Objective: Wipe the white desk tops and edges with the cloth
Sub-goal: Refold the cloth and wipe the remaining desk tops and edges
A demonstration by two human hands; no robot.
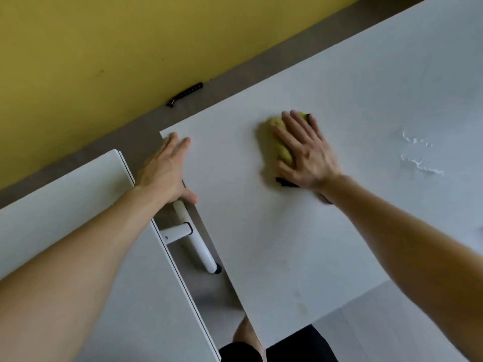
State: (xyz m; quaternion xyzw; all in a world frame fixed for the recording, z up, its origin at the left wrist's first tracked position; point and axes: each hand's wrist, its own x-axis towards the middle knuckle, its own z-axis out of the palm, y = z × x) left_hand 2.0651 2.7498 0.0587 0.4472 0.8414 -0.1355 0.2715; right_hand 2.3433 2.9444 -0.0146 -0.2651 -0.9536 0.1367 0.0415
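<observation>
Two hands flat on the counter (261, 244): right hand (303, 152) presses the cloth (274, 131), centre of frame, long axis up-down; left hand (164, 171) braces the left edge, fingers straight. Wet streaks (418, 163) lie right of the cloth, nearer my right hand, so probably sweep rightward next.

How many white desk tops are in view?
2 for sure: the main desk under the cloth, and a second desk lower left, across the gap. The pale surface lower right may be a third.
</observation>
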